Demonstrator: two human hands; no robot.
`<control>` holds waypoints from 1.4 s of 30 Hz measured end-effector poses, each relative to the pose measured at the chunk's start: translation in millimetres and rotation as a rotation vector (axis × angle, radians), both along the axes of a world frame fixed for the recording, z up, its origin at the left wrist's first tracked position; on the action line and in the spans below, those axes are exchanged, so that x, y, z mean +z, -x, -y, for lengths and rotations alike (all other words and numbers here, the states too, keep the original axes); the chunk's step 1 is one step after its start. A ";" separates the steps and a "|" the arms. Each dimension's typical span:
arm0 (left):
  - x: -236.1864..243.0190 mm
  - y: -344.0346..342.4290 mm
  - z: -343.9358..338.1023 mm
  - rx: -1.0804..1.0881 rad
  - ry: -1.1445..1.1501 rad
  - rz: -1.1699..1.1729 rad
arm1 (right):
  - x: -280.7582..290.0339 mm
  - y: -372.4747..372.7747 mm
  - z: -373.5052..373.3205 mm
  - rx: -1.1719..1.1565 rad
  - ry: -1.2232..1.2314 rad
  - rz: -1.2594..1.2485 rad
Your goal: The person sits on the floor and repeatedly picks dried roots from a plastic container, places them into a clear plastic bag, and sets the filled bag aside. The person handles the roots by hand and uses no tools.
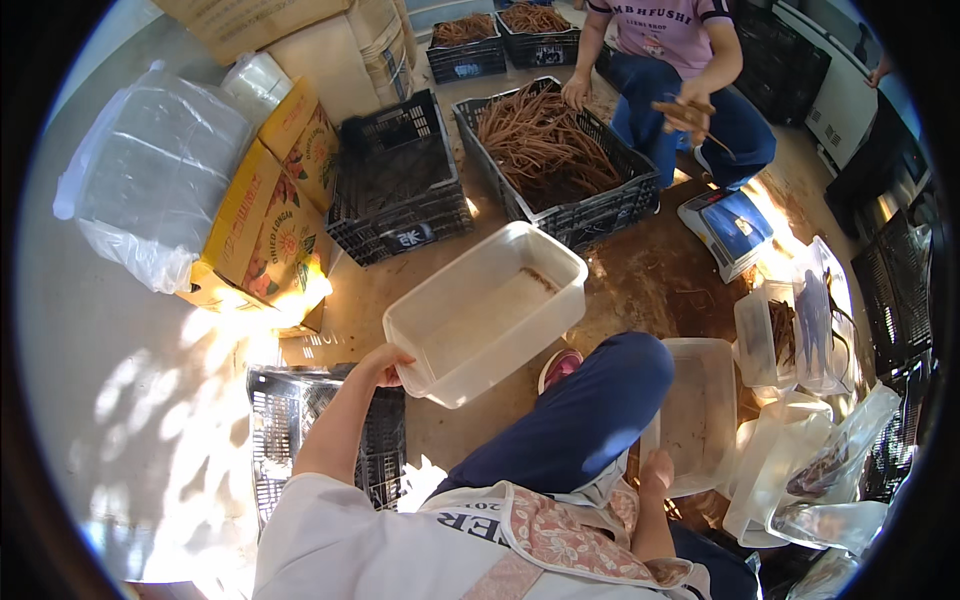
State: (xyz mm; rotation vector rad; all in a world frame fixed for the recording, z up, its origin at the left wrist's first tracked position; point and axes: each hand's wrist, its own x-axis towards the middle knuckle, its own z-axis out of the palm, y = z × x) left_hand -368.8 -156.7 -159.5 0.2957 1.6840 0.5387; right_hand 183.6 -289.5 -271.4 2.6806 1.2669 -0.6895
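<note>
A pale, translucent rectangular plastic bin (480,345) is held tilted in front of me. My left hand (383,366) grips its near left corner, thumb over the rim. Only a little brown debris shows inside it. Beside my right knee lies a second clear plastic bin (700,415), with nothing but small specks visible in it. My right hand (656,474) is closed at the near left edge of that second bin, its fingers partly hidden.
A black crate (610,215) of long brown roots stands ahead, a black crate (395,215) left of it. A co-worker's hand (690,115) holds a root bundle near a scale (727,232). Yellow cartons (265,235) flank the left; more clear bins (770,340) crowd the right.
</note>
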 end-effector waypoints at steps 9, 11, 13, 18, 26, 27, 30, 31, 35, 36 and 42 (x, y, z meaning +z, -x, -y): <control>14.2 -32.7 -61.1 -0.290 0.070 0.035 | 101.0 -60.6 -7.4 -0.415 -0.860 -0.187; 41.4 -45.1 -78.5 -0.213 -0.245 0.145 | 114.5 -68.7 -2.1 -0.515 -0.893 -0.289; 81.1 -64.2 -114.1 -0.280 -0.330 -0.102 | 124.4 -78.0 -1.1 -0.463 -0.990 -0.191; 185.4 -149.8 -189.0 -0.386 -0.542 -0.080 | 141.6 -96.0 -8.5 -0.545 -1.116 -0.484; 149.8 -297.3 -185.6 -0.483 -0.779 -0.265 | 156.5 -97.2 11.7 -0.804 -1.410 -0.916; 128.1 -307.1 -174.5 -0.311 -0.689 0.004 | 157.4 -98.5 15.6 -0.844 -1.383 -0.928; 59.0 -311.1 -131.4 -0.456 -0.108 0.523 | 160.9 -106.2 28.6 -0.867 -1.382 -0.956; 33.2 -313.4 -112.6 -0.443 0.146 0.813 | 162.3 -109.5 34.4 -0.863 -1.400 -0.921; -54.8 -344.5 -42.6 -0.273 0.616 1.349 | 175.3 -132.1 63.9 -0.881 -1.340 -0.691; -66.5 -352.0 -37.9 -0.316 0.688 1.312 | 179.9 -139.0 71.0 -0.881 -1.301 -0.603; -78.5 -395.1 2.1 -0.291 0.883 1.710 | 196.1 -148.1 108.7 -0.666 -1.353 -0.416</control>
